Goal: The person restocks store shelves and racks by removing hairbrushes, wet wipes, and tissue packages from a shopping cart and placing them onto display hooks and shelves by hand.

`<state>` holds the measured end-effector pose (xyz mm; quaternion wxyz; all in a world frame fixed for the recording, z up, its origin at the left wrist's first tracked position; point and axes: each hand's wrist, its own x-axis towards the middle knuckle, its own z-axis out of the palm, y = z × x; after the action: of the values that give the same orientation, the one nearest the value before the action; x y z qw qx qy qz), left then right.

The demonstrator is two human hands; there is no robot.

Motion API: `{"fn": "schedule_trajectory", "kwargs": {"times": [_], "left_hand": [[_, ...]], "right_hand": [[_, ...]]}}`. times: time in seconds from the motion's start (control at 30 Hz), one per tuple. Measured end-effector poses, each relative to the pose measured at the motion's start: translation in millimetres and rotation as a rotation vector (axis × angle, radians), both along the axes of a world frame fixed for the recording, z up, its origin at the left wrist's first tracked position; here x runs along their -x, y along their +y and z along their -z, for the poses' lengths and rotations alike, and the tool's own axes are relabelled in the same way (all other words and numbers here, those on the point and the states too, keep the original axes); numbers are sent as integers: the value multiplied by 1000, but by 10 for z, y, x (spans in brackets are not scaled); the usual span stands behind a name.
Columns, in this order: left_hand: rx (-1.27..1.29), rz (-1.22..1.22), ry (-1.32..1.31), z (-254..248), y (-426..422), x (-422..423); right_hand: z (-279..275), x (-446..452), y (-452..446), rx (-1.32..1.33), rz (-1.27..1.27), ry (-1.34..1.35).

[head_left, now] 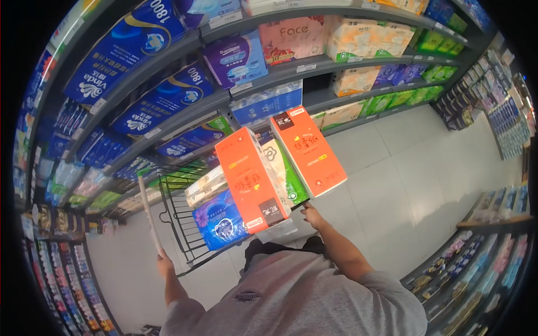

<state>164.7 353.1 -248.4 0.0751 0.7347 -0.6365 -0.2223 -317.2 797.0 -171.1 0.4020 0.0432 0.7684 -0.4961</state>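
My left hand [163, 264] grips the near end of a long, thin, pale beige pack with a green far end [148, 213], seen edge-on and held out to the left of the shopping cart [179, 221]. My right hand [315, 217] is closed on the dark handle of the cart, at its right end. Two long orange tissue cartons [249, 179], [310, 154] lie across the top of the load. Below and around them are a blue tissue pack [218, 221], a cream pack [206, 187] and a green-and-cream pack [291, 182].
Shelves [207, 106] with blue, purple, pink, orange and green tissue packs curve along the front and left. Hanging goods fill a rack [487, 89] at the right. Another display [471, 274] stands at lower right. Pale floor tiles [392, 185] stretch to the right of the cart.
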Motion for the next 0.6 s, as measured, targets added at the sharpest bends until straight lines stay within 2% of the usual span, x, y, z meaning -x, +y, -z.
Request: {"fn": "schedule_trajectory", "kwargs": {"times": [0.07, 0.27, 0.5, 0.6], "left_hand": [[-131, -54, 126, -219, 233, 71], [-201, -127, 353, -54, -31, 45], [-180, -77, 269, -36, -326, 470], [-108, -58, 116, -27, -430, 461]], "right_hand": [[-82, 131, 52, -2, 1, -9], [-98, 156, -44, 21, 167, -32], [-141, 183, -140, 168, 319, 5], [-122, 72, -159, 219, 330, -2]]}}
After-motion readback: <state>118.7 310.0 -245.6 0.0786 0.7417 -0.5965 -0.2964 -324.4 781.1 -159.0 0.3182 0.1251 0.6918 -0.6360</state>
